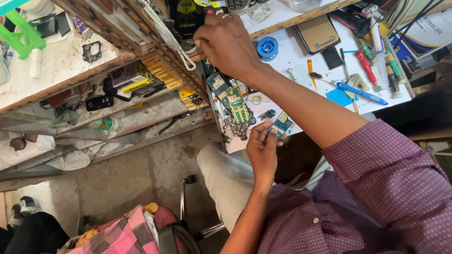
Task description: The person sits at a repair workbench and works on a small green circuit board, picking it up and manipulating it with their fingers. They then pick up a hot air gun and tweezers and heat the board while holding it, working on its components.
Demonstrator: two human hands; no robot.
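Only one view is given here, shot from a camera worn on the head and pointed steeply down, almost straight over the seated body. The frame is rolled sideways, so the white workbench is seen running diagonally toward the top right instead of sitting level. The purple shirt sleeve is caught very close at the bottom right, while the bench is seen at about arm's reach. The concrete floor and a chair with a pink checked cloth are taken in at the lower left, farther off. The cluttered shelves are caught at the upper left edge.
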